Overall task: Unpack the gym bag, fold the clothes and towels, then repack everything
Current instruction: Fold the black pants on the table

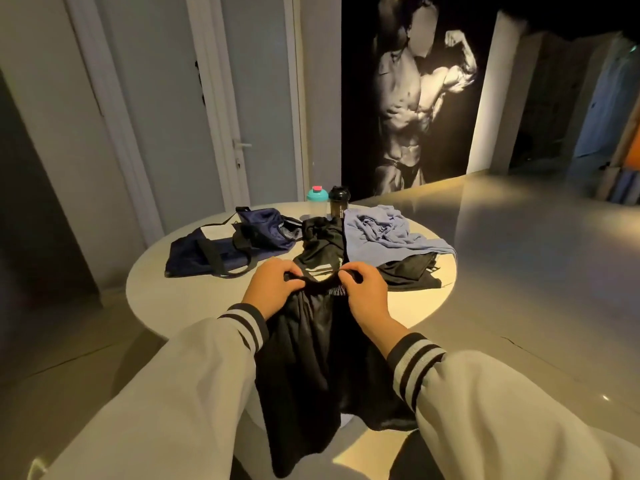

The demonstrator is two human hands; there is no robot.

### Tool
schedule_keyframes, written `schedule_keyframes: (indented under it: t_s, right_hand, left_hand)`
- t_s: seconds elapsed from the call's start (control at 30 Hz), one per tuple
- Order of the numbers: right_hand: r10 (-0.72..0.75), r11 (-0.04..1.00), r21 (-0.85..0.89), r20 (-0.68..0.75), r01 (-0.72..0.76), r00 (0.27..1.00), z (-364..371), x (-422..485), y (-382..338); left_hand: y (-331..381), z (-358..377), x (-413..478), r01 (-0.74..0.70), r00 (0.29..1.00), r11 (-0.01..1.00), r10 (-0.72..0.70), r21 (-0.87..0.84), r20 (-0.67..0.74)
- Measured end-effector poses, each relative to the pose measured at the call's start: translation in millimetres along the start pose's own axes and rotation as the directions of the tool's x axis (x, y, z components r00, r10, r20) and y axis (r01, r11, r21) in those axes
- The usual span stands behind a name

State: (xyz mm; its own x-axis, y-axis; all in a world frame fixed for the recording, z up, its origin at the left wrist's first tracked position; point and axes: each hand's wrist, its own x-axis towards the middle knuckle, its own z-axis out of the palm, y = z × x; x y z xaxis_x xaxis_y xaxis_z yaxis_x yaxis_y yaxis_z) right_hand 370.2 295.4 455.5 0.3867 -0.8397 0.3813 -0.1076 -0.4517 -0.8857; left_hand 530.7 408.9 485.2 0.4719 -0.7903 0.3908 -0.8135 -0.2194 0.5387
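Observation:
A black garment (322, 358) hangs from both my hands over the near edge of the round table (194, 296). My left hand (272, 289) and my right hand (367, 291) each pinch its top band between curled fingers. Behind it lies another black garment with white stripes (322, 251). The navy gym bag (221, 247) lies open and slumped at the back left. A crumpled light-blue towel (381, 233) is at the back right, with a flat black piece of clothing (412, 271) under its near edge.
Two shaker bottles stand at the table's far edge, a teal-lidded one (317, 202) and a black one (338, 202). A long counter (519, 237) joins the table on the right. White doors (242, 116) and a dark wall poster (415, 98) are behind.

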Motion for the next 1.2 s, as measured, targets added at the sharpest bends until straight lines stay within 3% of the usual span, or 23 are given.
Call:
schedule_keyframes:
  t_s: [0.17,0.27,0.37,0.4,0.47,0.53,0.63,0.73,0.83,1.0,1.1,1.2]
  right_hand:
    - [0.036,0.984,-0.178,0.251,0.01,0.967,10.2,16.1,0.7]
    - [0.077,0.93,-0.362,0.357,0.062,0.931,20.8,21.3,0.9]
    - [0.106,0.901,-0.422,0.44,0.101,0.892,30.7,25.8,7.7]
    - [0.124,0.925,-0.374,0.476,0.073,0.871,34.1,25.9,7.9]
    - [0.23,0.973,-0.15,0.56,-0.176,0.796,40.5,22.5,5.0]
    - [0.313,0.896,0.036,0.655,-0.442,0.688,46.7,19.1,4.7]
    - [0.275,0.805,0.18,0.731,-0.566,0.625,55.8,15.4,6.7]
    - [0.253,0.816,0.222,0.693,-0.534,0.675,57.1,13.2,0.1]
    - [0.268,0.923,0.088,0.549,-0.373,0.792,55.8,17.0,-4.5]
    - [0.235,0.971,-0.122,0.314,-0.206,0.92,57.8,35.3,-9.9]
    - [0.159,0.983,-0.144,0.353,-0.115,0.922,55.8,38.4,-27.4]
    - [0.233,0.972,-0.082,0.478,-0.221,0.847,53.6,32.4,-41.8]
  left_hand:
    - [-12.7,-14.0,11.0,0.041,0.967,0.995,-0.063,-0.091,-0.248]
    - [-16.6,-21.9,17.6,0.039,0.952,0.993,-0.071,-0.112,-0.296]
    - [-20.4,-27.4,22.1,0.033,0.954,0.992,-0.067,-0.118,-0.292]
    - [-21.8,-28.0,23.2,0.031,0.956,0.992,-0.066,-0.123,-0.287]
    - [-23.9,-27.4,25.4,0.021,0.96,0.991,-0.057,-0.132,-0.274]
    - [-25.6,-24.3,26.2,0.01,0.964,0.989,-0.049,-0.151,-0.26]
    - [-26.0,-18.2,27.2,-0.004,0.969,0.984,-0.04,-0.177,-0.244]
    - [-24.8,-11.2,29.7,0.009,0.97,0.983,-0.052,-0.182,-0.236]
    - [-25.3,-5.6,31.4,0.021,0.968,0.987,-0.06,-0.157,-0.245]
    - [-30.1,-1.8,38.8,0.073,0.967,0.994,-0.09,-0.079,-0.238]
    - [-32.2,0.6,40.8,0.102,0.965,0.993,-0.113,-0.061,-0.234]
    - [-31.4,3.0,40.2,0.089,0.963,0.993,-0.105,-0.073,-0.25]
